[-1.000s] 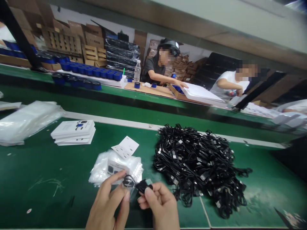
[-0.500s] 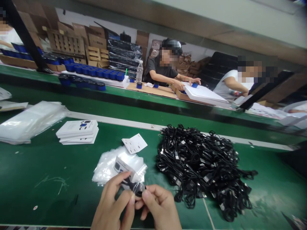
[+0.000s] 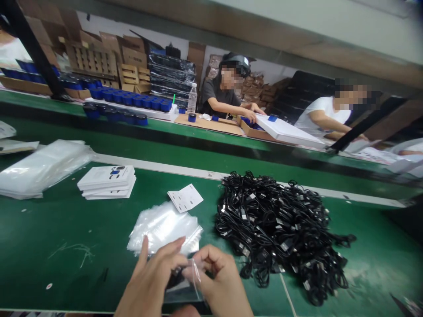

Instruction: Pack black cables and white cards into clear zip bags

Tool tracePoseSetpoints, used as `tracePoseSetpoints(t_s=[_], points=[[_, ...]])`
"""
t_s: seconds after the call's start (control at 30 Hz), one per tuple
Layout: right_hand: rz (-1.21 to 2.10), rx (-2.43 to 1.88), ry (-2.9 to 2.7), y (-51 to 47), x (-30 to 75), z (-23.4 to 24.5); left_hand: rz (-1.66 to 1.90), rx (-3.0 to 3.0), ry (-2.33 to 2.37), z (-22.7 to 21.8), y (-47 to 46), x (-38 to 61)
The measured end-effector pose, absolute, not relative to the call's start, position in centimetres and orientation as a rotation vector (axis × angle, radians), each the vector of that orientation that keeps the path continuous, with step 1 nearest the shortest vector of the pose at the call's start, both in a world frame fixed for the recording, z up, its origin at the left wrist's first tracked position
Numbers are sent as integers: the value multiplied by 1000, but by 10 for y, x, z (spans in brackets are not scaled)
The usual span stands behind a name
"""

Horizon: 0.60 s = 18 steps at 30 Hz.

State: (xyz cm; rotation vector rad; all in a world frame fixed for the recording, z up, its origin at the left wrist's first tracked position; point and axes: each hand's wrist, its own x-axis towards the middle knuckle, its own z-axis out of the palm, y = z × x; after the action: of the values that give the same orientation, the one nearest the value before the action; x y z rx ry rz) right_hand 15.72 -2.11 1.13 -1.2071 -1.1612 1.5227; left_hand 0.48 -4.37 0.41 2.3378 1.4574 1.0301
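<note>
At the bottom centre, a small clear plastic bag (image 3: 183, 294) is between my two hands. Inside or behind it shows something dark that looks like a coiled black cable (image 3: 176, 276), partly covered by my fingers. My left hand (image 3: 153, 275) holds the bag's left side, with one finger raised away from it. On the other side my right hand (image 3: 222, 279) pinches the bag's upper right edge between thumb and fingers. Just beyond my hands lies a pile of clear zip bags (image 3: 161, 226). A large heap of black USB cables (image 3: 274, 224) spreads to the right.
An open folded leaflet (image 3: 186, 198) lies behind the bags. Further left are a stack of printed leaflets (image 3: 105, 181) and larger plastic bags (image 3: 46, 167). Across the green bench (image 3: 99, 237), people work beside rows of blue round items (image 3: 132, 99) and a white box (image 3: 287, 128).
The leaflet and cable that stood out between my hands have moved down towards me and are now mostly covered by the bag and fingers. Across the bench, a person's hand has left a blue item.
</note>
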Motion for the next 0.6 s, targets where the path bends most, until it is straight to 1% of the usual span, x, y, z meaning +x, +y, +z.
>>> tracePoseSetpoints(t_s=[0.03, 0.07, 0.17, 0.3, 0.4, 0.5, 0.6], points=[[1559, -1187, -1200, -20, 161, 15, 948, 2280, 1446, 8, -41, -2], [1592, -1164, -1245, -19, 164, 18, 794, 2168, 1498, 12, -38, -8], [1617, -1130, -1263, -19, 174, 26, 660, 1960, 1522, 25, -32, -15], [1509, -1094, -1167, -23, 179, 27, 770, 1665, 1549, 31, -31, -9], [1418, -1115, -1283, -26, 177, 22, 808, 1594, 1463, 28, -32, -7], [1331, -1173, -1330, -26, 175, 18, 923, 1496, 1354, 25, -32, -9], [1228, -1182, -1404, -25, 175, 17, 1000, 1422, 1336, 26, -33, -11]])
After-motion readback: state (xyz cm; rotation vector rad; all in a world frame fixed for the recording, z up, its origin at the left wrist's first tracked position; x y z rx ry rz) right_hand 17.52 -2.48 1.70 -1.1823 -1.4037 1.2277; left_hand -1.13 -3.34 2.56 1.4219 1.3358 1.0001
